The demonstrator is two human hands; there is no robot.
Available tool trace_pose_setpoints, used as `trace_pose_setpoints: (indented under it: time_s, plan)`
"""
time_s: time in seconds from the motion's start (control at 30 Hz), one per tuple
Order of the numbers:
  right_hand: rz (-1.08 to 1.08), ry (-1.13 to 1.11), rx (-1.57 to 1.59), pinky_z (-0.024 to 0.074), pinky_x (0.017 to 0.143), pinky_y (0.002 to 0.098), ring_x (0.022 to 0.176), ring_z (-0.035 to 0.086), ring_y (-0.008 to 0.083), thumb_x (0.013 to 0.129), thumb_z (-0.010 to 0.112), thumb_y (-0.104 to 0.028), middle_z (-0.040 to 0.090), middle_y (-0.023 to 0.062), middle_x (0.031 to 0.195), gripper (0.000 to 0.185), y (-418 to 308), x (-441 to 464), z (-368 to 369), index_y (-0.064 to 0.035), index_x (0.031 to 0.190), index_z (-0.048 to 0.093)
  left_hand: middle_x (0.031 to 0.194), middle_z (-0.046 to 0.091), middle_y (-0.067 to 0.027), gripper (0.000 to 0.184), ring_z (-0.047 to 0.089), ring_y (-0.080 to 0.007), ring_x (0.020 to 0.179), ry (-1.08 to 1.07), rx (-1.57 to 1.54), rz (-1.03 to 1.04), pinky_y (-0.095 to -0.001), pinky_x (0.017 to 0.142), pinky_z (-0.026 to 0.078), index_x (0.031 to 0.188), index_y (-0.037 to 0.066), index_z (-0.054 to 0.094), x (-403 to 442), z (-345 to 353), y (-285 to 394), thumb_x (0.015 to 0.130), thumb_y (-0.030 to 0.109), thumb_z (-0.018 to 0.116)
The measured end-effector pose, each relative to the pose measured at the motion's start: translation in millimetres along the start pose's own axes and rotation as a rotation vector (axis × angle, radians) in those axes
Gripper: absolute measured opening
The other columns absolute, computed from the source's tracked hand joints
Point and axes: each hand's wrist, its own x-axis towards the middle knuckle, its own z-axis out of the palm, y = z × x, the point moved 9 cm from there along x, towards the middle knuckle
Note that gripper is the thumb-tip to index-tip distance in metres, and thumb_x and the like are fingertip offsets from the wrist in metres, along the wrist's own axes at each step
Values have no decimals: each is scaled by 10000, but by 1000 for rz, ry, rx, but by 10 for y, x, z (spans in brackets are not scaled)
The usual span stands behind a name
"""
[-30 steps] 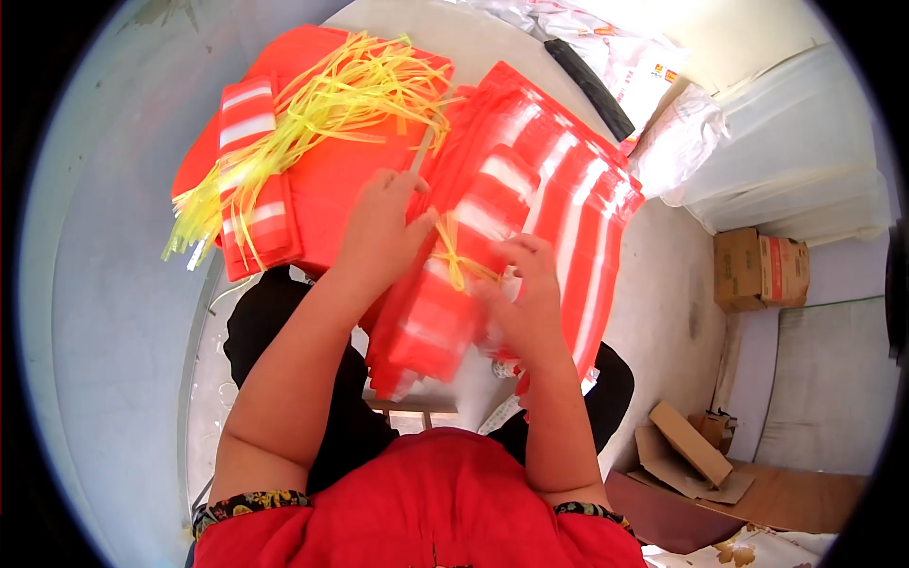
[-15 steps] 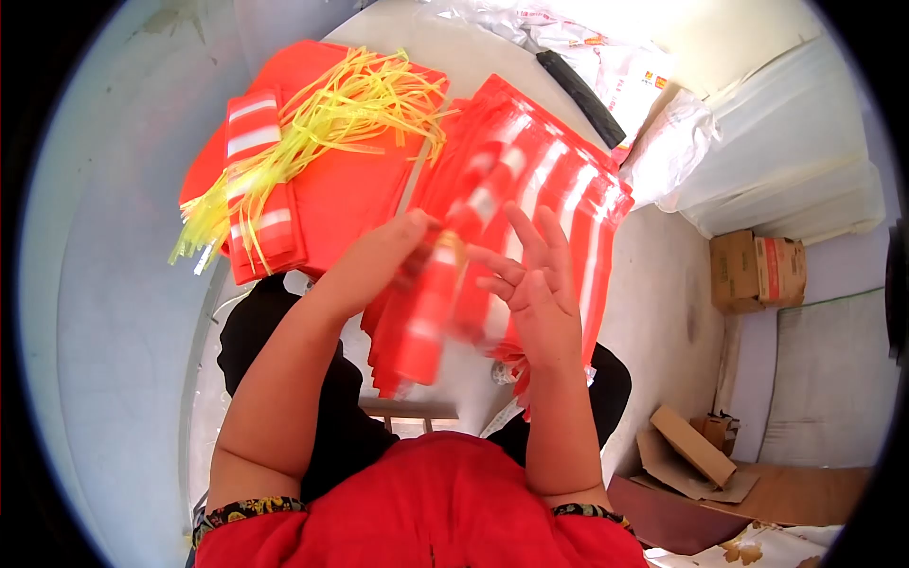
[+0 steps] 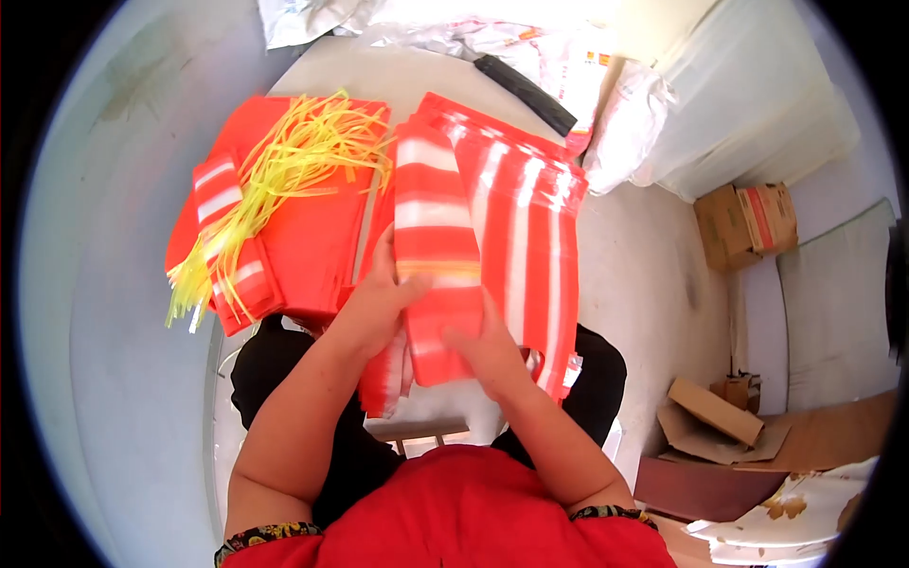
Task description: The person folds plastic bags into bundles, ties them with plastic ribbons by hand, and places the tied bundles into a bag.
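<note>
A folded red-and-white striped bundle (image 3: 436,222) with a thin yellow band across it is held between my two hands. My left hand (image 3: 379,298) grips its left edge, thumb on top near the band. My right hand (image 3: 486,346) closes on its lower right side, thumb on the face. Beneath and to the right lies a stack of striped red-and-white sheets (image 3: 535,227). Left of it is a plain red stack (image 3: 317,227), topped by loose yellow strips (image 3: 294,156) and another folded striped bundle (image 3: 218,201).
A black bar (image 3: 525,93) lies behind the striped stack, near white plastic bags (image 3: 630,128). A cardboard box (image 3: 743,225) stands on the floor at right, with opened cardboard (image 3: 715,421) lower down. A pale blue wall (image 3: 123,284) is at left.
The bundle has been turned so its broad, unknotted side faces up, and both hands now grip it. My right hand, spread half a second ago, has closed on it. The view has shifted.
</note>
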Motion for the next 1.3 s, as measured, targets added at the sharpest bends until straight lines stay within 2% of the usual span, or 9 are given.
trace_pose_setpoints:
  time_s: [0.17,0.27,0.3,0.43,0.53,0.6,0.7,0.8,1.3]
  plan:
    - [74,-38,-369,538,971,343,1123,658,169,1016,688,-196,679,106,1258,544,17,-60,-458,7,1480,490,1500,491,-165,725,556,-283,1343,32,10,-290,-468,1102,516,1576,20,288,80,77,-330,974,45,693]
    - [266,89,-459,553,863,309,966,681,135,1038,650,-231,726,78,1094,391,-339,-101,-557,28,1330,612,1425,541,-165,729,595,-276,1266,0,15,-303,-445,1072,527,1566,30,298,90,200,-423,948,-22,679]
    - [96,161,-427,420,473,237,534,529,62,1022,636,-298,631,-17,752,272,-387,-49,-584,-45,1107,685,1426,542,-159,748,592,-271,1275,-26,26,-284,-440,1075,525,1567,33,296,78,265,-407,936,-23,693]
    - [150,122,-420,557,750,291,910,666,104,1052,624,-221,725,57,1044,332,-348,24,-648,18,1280,647,1431,543,-137,833,576,-252,1305,-103,146,-226,-416,1090,510,1573,48,291,17,406,-317,882,-23,751]
    - [157,132,-369,535,665,274,831,650,94,1047,621,-235,706,35,1004,320,-352,31,-646,-1,1263,651,1430,545,-127,882,571,-240,1313,-110,210,-224,-401,1100,497,1575,55,292,18,412,-322,848,-16,785]
    - [152,151,-279,485,519,253,653,614,79,1033,622,-274,679,-4,880,301,-344,31,-643,-29,1202,670,1436,538,-128,902,564,-236,1318,-111,223,-227,-399,1105,491,1582,56,277,22,413,-337,843,-10,790]
    - [64,123,-94,550,730,254,900,665,91,1043,620,-213,699,33,1085,421,-363,112,-628,13,1397,591,1460,512,-135,928,543,-235,1337,-113,265,-202,-402,1109,485,1605,54,227,42,377,-348,859,0,778]
    - [51,133,-117,521,938,269,1108,634,119,1046,627,-173,667,80,1251,570,-340,177,-689,40,1543,445,1489,486,-139,935,520,-241,1357,-88,326,-155,-406,1126,467,1627,62,184,69,313,-384,893,13,761]
    - [16,142,-123,511,935,284,1062,627,126,1029,662,-168,655,78,1146,566,-212,413,-756,14,1515,437,1513,472,-135,875,514,-238,1370,-71,192,-249,-413,1132,468,1643,93,160,0,347,-358,947,-6,680]
